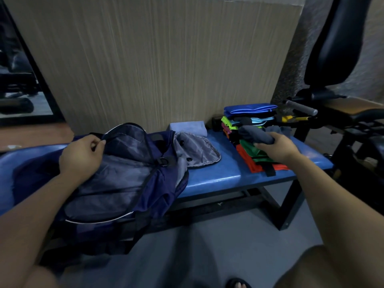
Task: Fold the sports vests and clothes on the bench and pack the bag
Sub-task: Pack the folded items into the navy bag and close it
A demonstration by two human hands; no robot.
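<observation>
A navy backpack (124, 183) lies open on the blue padded bench (216, 177), its grey lining showing. My left hand (81, 156) grips the rim of the bag's opening at the left. My right hand (276, 146) holds a rolled dark grey garment (253, 133) just above a stack of folded vests. In the nearer pile (255, 159) the vests are green and red with black trim. Behind it stands a taller pile (247, 115) topped by a blue folded piece.
A light blue folded towel (189, 126) lies at the bench's back edge against the striped wall panel (166, 59). A gym machine with a black pad (336, 44) and grey handle (301, 108) crowds the right side. Grey floor lies below; a mirror is at far left.
</observation>
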